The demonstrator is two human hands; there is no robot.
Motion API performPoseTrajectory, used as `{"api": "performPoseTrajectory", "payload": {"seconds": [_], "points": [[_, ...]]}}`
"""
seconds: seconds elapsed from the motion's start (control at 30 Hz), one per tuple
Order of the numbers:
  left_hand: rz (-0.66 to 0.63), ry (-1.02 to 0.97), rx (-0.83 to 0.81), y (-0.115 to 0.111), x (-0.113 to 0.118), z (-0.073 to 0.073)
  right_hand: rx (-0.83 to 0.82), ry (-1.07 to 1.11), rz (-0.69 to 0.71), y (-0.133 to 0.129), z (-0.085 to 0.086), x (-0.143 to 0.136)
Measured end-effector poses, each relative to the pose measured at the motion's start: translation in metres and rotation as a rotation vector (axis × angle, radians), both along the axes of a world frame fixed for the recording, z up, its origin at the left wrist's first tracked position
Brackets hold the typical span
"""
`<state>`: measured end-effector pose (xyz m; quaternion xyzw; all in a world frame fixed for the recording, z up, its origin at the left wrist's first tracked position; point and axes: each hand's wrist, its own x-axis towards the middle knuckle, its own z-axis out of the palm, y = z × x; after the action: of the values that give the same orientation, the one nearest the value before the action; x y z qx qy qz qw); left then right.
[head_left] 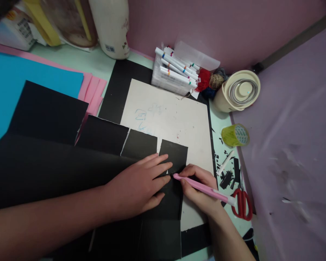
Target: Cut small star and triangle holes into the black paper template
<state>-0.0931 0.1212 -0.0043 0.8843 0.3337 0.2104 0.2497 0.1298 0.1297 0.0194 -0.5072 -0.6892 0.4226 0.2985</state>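
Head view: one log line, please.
Left hand: spread on black card | right hand: holding pink pen-shaped tool, tip at card | red scissors: unheld

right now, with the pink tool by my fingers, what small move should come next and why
I'd probably ease the left hand back slightly, keeping it flat on the black sheet: its spread fingers lie right beside the tip of the pink tool in the right hand, leaving little room.

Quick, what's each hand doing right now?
Left hand: open, palm down on the black sheet, holding nothing visible.
Right hand: closed around a pink pen-like tool.
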Motion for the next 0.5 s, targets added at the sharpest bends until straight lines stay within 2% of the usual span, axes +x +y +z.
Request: {"api": "performPoseTrajectory", "payload": {"seconds": [0.5], "points": [[0.0,0.01,-0.001,0.0004,0.0013,0.0008,-0.032,0.013,-0.001,0.0006,-0.0021,0.0024]]}}
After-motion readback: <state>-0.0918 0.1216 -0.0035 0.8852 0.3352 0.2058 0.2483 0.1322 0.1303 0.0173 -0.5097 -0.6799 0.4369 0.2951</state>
